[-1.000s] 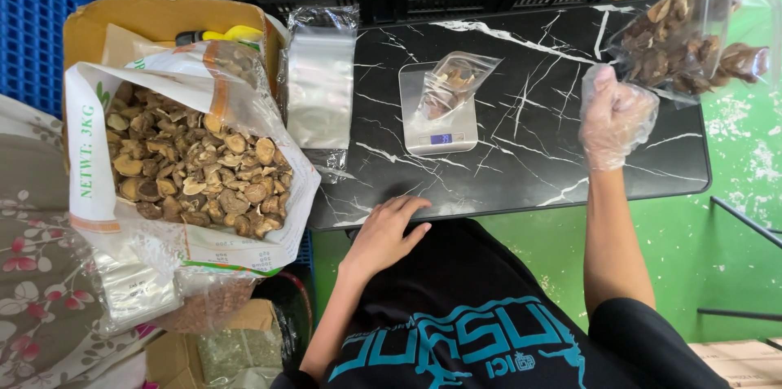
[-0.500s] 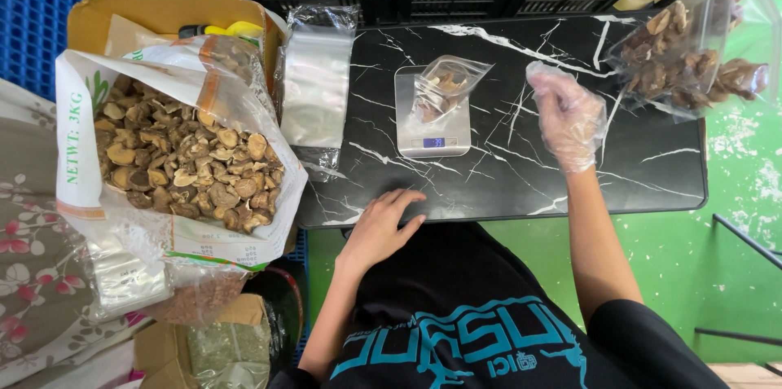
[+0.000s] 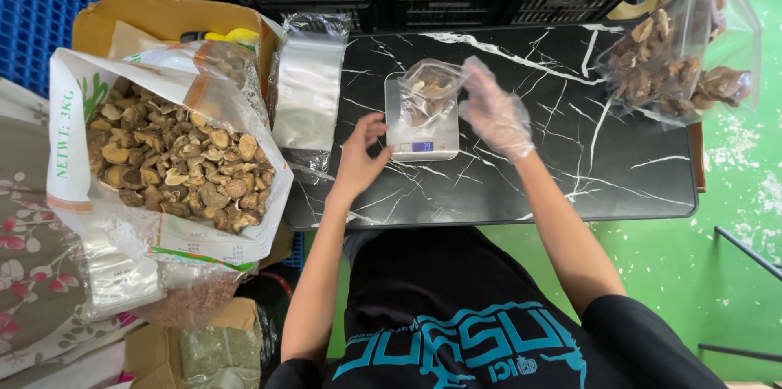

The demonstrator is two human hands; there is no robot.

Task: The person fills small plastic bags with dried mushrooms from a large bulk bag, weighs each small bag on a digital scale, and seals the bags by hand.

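both of your hands have closed in on the scale [image 3: 422, 122] since a second ago. then, your right hand [image 3: 497, 116], in its thin clear glove, hung out over the right side of the tabletop [image 3: 619, 161], and your left hand [image 3: 358, 159] rested at the near edge. now the right hand is up against the small bag [image 3: 429, 92], its fingers loosely curled and touching the bag's right side; i cannot tell whether they pinch the film. your left hand has lifted and come forward, bare, fingers spread and slightly bent, just left of the scale and not touching it. it looks as though the weighing step is being attended to, with the bag about to be steadied or adjusted.

the bag is clear plastic, standing open-mouthed and slightly slumped on the scale's pan, holding a few brown dried mushroom pieces, well short of full. the scale's small display glows blue at its near edge. a big sack [image 3: 163, 161] of the same mushrooms sits open to your left, and flat empty bags [image 3: 308, 92] lie between it and the scale.
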